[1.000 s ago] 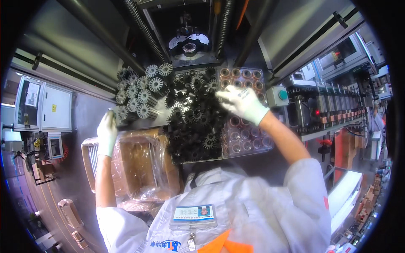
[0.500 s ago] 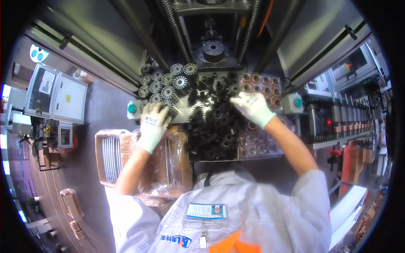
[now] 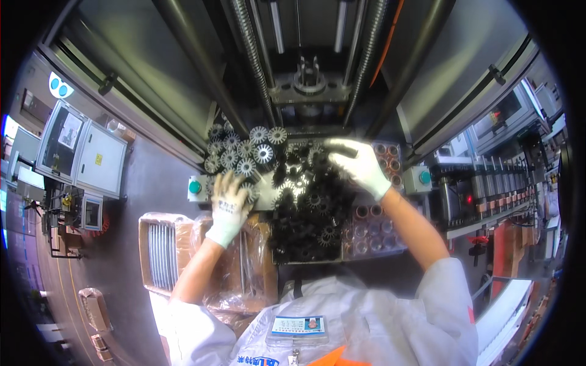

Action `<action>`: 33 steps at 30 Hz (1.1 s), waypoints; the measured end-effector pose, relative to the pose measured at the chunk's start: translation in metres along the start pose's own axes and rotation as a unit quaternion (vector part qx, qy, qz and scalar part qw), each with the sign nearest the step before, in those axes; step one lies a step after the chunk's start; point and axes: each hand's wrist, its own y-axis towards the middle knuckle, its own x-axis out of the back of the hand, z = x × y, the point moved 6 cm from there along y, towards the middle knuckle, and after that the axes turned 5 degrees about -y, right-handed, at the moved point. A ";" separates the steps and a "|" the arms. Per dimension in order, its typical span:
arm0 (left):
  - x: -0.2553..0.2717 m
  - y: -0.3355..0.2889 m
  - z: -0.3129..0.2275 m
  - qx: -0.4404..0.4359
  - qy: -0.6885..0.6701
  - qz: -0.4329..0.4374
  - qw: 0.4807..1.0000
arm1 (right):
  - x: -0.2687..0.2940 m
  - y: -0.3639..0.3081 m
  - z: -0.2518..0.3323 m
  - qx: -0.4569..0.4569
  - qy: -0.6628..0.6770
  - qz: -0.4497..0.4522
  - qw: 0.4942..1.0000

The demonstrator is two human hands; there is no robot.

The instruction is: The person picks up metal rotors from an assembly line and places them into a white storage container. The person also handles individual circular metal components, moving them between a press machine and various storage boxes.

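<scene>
- The gray toothed wheels (image 3: 264,152) stand together on the left side of the counter (image 3: 267,194), long axis upright. They lie directly ahead of my left hand (image 3: 229,208), which is the nearer one; I count about twelve tops, and some are hidden.
- My left hand has its fingers spread and bent over the front wheels; whether it grips one, I cannot tell.
- The black toothed wheels (image 3: 311,216) lie heaped in the middle, between my two hands, too many and overlapped to count.
- My right hand (image 3: 363,168) is above the far right edge of this heap, finger and thumb apart; whether a black wheel is between them, I cannot tell.
- Copper rings (image 3: 394,165) sit just beside, at the right; beyond this hand I count five clearly.
- Farther outside are two green buttons (image 3: 195,187), one on each side.
</scene>
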 end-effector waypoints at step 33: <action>0.038 0.267 -0.067 -0.032 -0.277 -0.154 0.948 | -0.056 -0.043 -0.032 0.157 -0.431 0.183 0.870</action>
